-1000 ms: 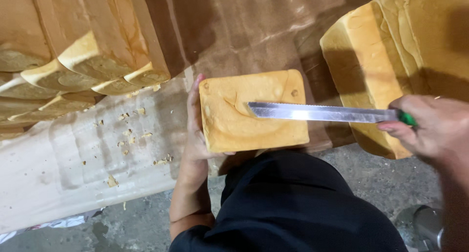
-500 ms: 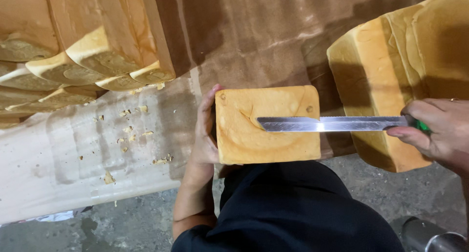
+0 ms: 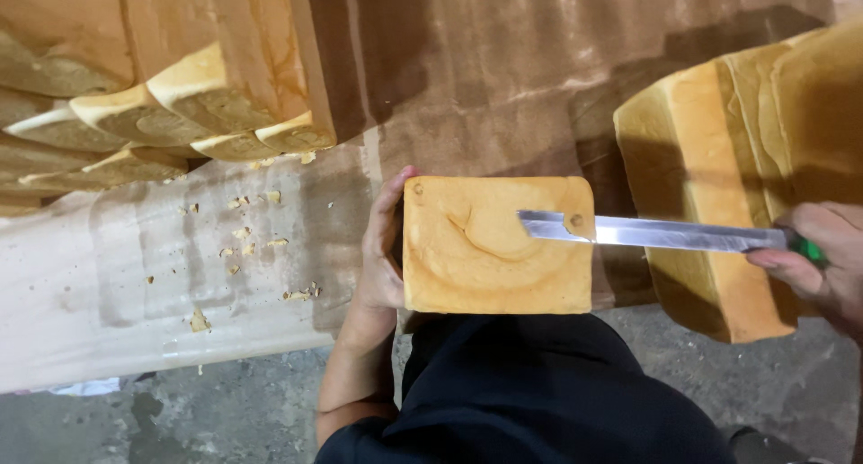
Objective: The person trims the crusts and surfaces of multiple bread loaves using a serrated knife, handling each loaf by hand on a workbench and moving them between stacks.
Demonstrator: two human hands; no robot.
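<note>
Left hand (image 3: 382,257) fingers clamped on loaf (image 3: 497,245); right hand (image 3: 822,262) fingers closed around knife (image 3: 652,233). Blade should stay level, clear of left fingers.

The left hand (image 3: 382,257) grips the nine o'clock side of a square golden loaf (image 3: 494,245) held on end over the person's dark-clothed lap. The right hand (image 3: 822,262), at three o'clock, holds a long knife (image 3: 647,233) by its green handle; the blade lies flat across the loaf's face, tip near the middle. More loaves (image 3: 153,77) are stacked at ten o'clock, another large loaf (image 3: 728,185) stands at two o'clock, and crumbs (image 3: 243,239) dot the pale board (image 3: 108,293).
</note>
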